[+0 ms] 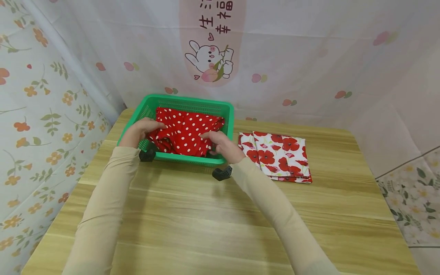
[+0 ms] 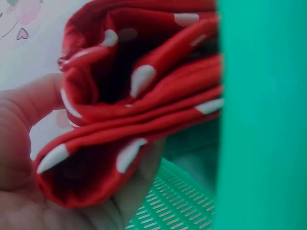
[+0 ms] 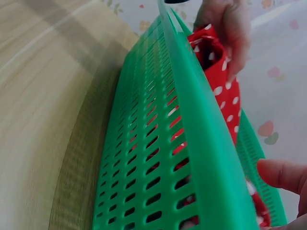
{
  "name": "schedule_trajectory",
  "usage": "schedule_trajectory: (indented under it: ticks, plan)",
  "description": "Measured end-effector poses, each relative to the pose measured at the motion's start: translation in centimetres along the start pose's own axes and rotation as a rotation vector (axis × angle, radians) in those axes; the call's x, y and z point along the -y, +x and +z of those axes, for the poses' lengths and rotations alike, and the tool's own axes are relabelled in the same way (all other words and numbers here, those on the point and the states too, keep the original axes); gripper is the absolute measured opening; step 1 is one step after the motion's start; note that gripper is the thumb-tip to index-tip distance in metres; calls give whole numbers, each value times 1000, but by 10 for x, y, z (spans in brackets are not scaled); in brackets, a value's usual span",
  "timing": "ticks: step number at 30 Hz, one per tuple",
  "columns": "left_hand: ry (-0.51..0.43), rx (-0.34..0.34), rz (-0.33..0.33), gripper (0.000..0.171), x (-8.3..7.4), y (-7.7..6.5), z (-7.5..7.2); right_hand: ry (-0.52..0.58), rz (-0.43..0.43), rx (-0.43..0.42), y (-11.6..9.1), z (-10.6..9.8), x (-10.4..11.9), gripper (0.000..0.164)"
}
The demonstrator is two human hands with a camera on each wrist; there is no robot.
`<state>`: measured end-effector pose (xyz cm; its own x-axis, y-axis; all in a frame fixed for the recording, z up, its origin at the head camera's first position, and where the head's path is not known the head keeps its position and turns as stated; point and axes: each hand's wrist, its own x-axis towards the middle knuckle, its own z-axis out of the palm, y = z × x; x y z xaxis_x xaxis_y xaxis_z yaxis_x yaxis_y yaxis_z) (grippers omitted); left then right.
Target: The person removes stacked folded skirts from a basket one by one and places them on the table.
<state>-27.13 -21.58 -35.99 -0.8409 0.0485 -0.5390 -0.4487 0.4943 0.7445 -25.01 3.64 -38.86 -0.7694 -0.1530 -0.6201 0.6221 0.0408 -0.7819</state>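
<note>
A red cloth with white polka dots (image 1: 187, 131), folded in layers, lies inside a green plastic basket (image 1: 185, 158). My left hand (image 1: 146, 128) grips its left end. In the left wrist view, the thumb is at one side of the folded cloth (image 2: 144, 112) and the fingers pass beneath it. At the cloth's right end is my right hand (image 1: 223, 145), its thumb over the top and its fingers down inside the basket. The right wrist view shows that thumb beside the cloth's end, while the basket wall (image 3: 192, 143) hides most of the fingers.
A folded white cloth with red poppies (image 1: 282, 156) lies right of the basket on the wooden table (image 1: 206, 221). Behind the basket hangs a white curtain (image 1: 292, 76) with a rabbit print. A floral curtain (image 1: 44, 133) borders the left side.
</note>
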Motion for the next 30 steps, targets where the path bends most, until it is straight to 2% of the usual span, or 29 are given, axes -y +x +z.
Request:
schedule_trajectory:
  ticks: [3, 6, 11, 17, 22, 30]
  plan:
    - [-74, 11, 30, 46, -4, -3, 0, 19, -8, -7, -1, 0, -1, 36]
    - [-136, 22, 51, 50, -8, -5, 0, 35, -39, -32, 1, 2, 0, 40]
    - [-175, 9, 77, 50, -15, -9, 0, 26, -106, -77, 5, 6, 1, 43]
    - [-228, 9, 123, 51, -19, -19, -5, 13, -167, -93, 2, 5, 2, 42]
    - [-253, 47, 147, 63, -23, -31, -11, 12, -188, -78, -6, 1, 8, 42]
    - [-294, 66, 154, 71, -23, -44, -13, 42, -171, 0, -23, -9, 16, 44]
